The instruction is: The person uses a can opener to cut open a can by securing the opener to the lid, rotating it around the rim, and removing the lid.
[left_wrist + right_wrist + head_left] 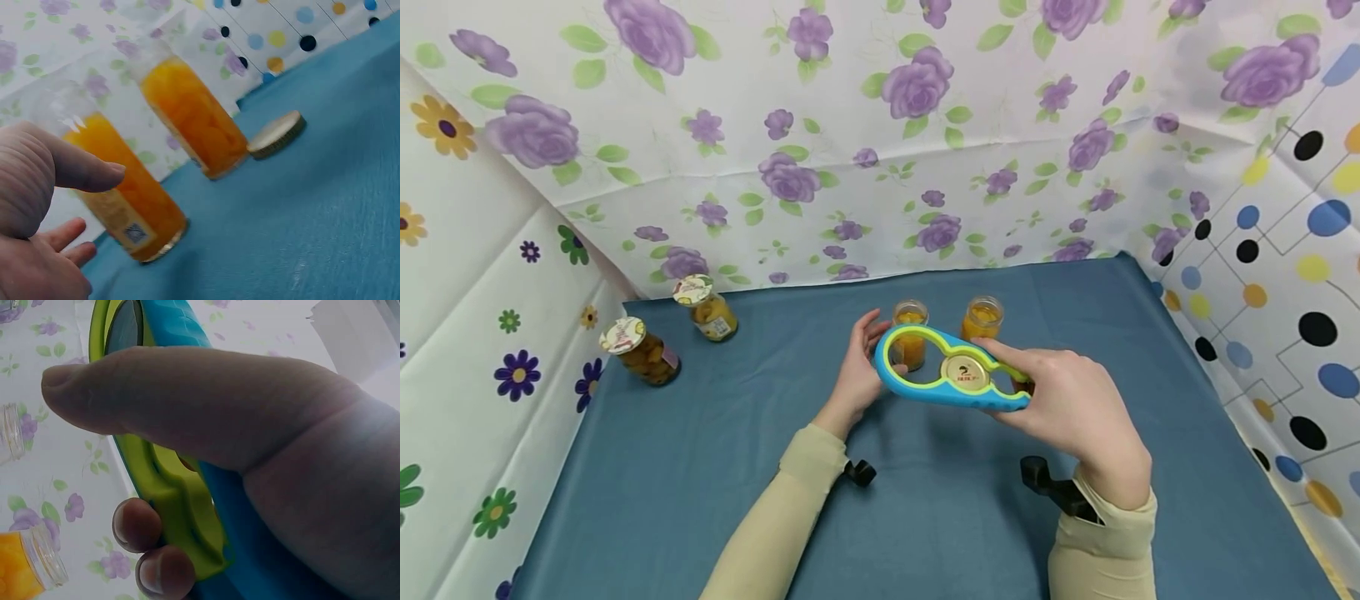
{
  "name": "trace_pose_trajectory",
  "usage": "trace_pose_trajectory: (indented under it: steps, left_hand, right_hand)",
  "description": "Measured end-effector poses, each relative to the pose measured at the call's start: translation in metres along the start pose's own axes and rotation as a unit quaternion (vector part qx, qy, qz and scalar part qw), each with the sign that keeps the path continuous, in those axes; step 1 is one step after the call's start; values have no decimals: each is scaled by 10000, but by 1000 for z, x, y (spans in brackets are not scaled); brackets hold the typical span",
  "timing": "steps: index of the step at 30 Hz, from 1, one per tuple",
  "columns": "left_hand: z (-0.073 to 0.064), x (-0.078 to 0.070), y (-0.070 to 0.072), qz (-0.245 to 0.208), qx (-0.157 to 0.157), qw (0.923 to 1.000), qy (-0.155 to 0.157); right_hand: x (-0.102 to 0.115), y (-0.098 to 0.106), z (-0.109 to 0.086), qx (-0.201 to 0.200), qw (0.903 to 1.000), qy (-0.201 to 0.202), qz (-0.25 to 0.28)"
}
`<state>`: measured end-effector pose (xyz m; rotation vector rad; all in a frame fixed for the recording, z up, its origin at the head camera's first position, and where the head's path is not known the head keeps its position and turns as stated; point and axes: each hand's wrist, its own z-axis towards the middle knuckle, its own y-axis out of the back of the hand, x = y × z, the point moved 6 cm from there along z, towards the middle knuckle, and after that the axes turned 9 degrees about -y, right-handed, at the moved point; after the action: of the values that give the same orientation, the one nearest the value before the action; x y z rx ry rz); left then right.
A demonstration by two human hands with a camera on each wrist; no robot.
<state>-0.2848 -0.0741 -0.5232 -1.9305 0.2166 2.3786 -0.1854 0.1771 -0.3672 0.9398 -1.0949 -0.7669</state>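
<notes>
My right hand (1071, 408) grips a blue and lime-green jar opener (917, 392) by one end and holds it above the table. A gold lid (966, 372) sits in the opener's middle ring. Behind the opener's large loop stands an uncapped glass jar (911, 312) of orange fruit. Beside that jar is my left hand (857, 375), its thumb (94, 169) stretched out and its fingers loosely spread. To the right, a second lidless jar of orange fruit (983, 315) stands upright, partly covered by the opener. A lid (278, 134) lies near its base in the left wrist view.
Two capped jars stand at the far left: one with dark contents (651, 358), the other with yellowish contents (713, 317). A blue cloth (662, 483) covers the table. Flowered sheeting (820, 217) rises along the back, and dotted sheeting (1277, 308) along the right.
</notes>
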Motion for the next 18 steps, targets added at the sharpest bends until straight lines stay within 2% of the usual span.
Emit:
trace_pose_trajectory:
  steps: [6,10,14,18]
  left_hand:
    - [-13,-22,17,-618,43,9981,-37]
    - [-18,-37,29,-911,-57,9958,-77]
    - [-24,-47,41,-1038,-255,9942,-115]
    - [-29,-53,51,-1189,-597,9909,-182]
  right_hand:
    - [2,1,0,-16,10000,23,-15]
    - [3,3,1,-46,10000,61,-13]
    - [3,2,0,-22,10000,62,2]
    - [4,0,-1,15,10000,50,10]
